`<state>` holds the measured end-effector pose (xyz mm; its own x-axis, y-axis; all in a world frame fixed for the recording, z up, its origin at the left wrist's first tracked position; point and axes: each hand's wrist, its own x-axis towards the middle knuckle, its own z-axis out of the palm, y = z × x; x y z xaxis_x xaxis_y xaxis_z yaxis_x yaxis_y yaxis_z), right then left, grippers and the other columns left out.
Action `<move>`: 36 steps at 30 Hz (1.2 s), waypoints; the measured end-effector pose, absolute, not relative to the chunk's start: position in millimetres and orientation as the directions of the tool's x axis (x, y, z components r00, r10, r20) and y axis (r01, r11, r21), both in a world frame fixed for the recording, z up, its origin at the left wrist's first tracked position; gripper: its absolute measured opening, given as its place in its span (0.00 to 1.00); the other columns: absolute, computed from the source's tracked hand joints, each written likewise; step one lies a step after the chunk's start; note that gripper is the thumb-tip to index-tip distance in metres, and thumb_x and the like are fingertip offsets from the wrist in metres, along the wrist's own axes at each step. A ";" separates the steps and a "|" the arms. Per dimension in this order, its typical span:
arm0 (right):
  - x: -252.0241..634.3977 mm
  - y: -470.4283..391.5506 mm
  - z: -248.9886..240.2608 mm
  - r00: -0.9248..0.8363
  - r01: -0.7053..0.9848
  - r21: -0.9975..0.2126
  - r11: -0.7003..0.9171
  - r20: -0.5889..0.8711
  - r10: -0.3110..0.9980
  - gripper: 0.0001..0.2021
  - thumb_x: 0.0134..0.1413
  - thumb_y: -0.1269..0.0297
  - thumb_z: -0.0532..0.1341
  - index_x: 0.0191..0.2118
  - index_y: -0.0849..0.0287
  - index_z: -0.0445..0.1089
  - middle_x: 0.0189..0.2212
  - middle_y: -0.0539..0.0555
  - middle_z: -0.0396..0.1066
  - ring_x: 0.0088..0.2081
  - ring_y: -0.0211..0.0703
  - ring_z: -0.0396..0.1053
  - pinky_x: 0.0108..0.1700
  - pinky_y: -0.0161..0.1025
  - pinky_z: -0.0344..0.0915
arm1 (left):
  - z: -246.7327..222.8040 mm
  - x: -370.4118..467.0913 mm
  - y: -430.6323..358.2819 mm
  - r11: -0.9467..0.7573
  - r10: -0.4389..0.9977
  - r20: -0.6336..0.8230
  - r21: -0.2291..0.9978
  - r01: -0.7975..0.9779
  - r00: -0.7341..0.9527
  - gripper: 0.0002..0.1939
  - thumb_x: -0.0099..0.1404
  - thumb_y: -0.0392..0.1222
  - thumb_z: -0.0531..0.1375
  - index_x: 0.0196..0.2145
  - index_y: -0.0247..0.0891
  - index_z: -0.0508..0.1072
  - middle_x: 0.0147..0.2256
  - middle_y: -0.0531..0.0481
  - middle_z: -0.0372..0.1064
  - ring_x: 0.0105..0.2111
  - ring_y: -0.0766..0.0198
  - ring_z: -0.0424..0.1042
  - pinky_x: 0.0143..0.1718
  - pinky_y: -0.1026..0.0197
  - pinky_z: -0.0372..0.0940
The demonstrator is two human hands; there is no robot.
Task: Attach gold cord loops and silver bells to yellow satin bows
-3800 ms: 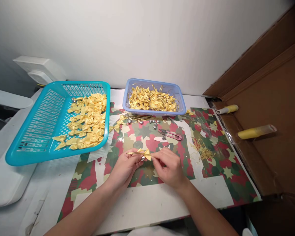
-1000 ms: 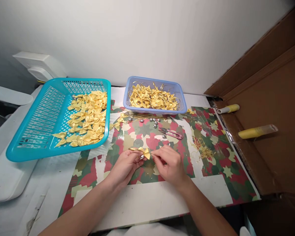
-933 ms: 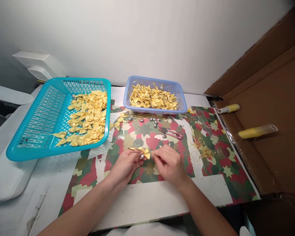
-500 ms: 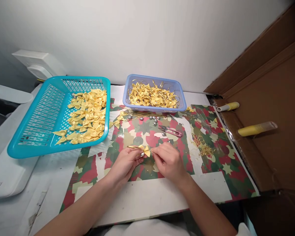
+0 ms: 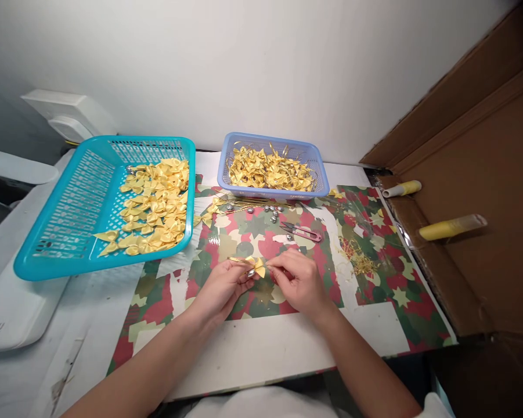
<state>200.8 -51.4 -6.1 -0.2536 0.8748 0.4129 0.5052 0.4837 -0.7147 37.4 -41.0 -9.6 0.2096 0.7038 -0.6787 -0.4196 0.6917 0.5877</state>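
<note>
Left hand (image 5: 221, 285) pinches bow (image 5: 259, 267) and bell (image 5: 251, 273), seemingly for steadiness; right hand (image 5: 299, 283) pinches, probably, cord (image 5: 239, 260) (end hidden).

The left hand (image 5: 222, 284) holds a yellow satin bow (image 5: 259, 267) with a silver jingle bell (image 5: 251, 273) and gold cord (image 5: 239, 260). The right hand (image 5: 299, 281) pinches its fingertips just beside the bow; anything between them is too small to tell. Beyond lie pink-handled thread snips (image 5: 311, 235), near a lavender basket (image 5: 270, 192) and a turquoise basket (image 5: 192, 191) of bows.
</note>
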 end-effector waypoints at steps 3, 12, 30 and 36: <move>199.8 -51.6 -6.7 -0.260 0.533 -0.682 0.502 0.432 0.863 0.09 0.57 0.77 0.56 0.30 0.59 0.70 0.21 0.49 0.68 0.24 0.37 0.60 0.29 0.36 0.59 | -9.8 37.3 -40.9 0.686 0.713 -0.667 0.600 -0.412 0.216 0.04 0.45 0.34 0.65 0.21 0.34 0.74 0.22 0.52 0.70 0.24 0.71 0.68 0.29 0.68 0.64; 198.0 -54.1 -9.1 -0.307 0.630 -0.527 0.571 0.506 0.806 0.11 0.58 0.77 0.53 0.30 0.58 0.69 0.19 0.50 0.65 0.25 0.39 0.58 0.29 0.37 0.59 | -11.0 37.7 -42.1 0.673 0.728 -0.656 0.629 -0.389 0.200 0.04 0.45 0.36 0.65 0.19 0.34 0.72 0.20 0.53 0.66 0.24 0.70 0.66 0.29 0.68 0.63; 189.2 -57.0 -22.8 -0.075 0.261 -0.959 0.110 0.093 0.993 0.06 0.53 0.69 0.58 0.27 0.59 0.71 0.24 0.50 0.70 0.25 0.36 0.65 0.26 0.33 0.62 | -7.0 43.9 -46.3 0.622 0.743 -0.656 0.602 -0.501 0.134 0.10 0.42 0.36 0.69 0.23 0.33 0.72 0.23 0.51 0.71 0.26 0.68 0.70 0.31 0.65 0.65; 188.1 -54.6 -26.2 -0.064 0.122 -0.993 -0.001 -0.009 0.998 0.06 0.53 0.66 0.61 0.31 0.59 0.74 0.26 0.52 0.74 0.27 0.37 0.68 0.28 0.33 0.66 | -8.9 44.3 -46.1 0.576 0.777 -0.621 0.638 -0.511 0.100 0.10 0.41 0.35 0.69 0.22 0.33 0.73 0.23 0.52 0.70 0.26 0.67 0.70 0.32 0.64 0.65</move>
<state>188.1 -54.6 -26.2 -0.0638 0.9979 -0.0092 0.1216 -0.0013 -0.9926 44.3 -46.1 -8.9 0.0999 0.7772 -0.6212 -0.5114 0.5757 0.6380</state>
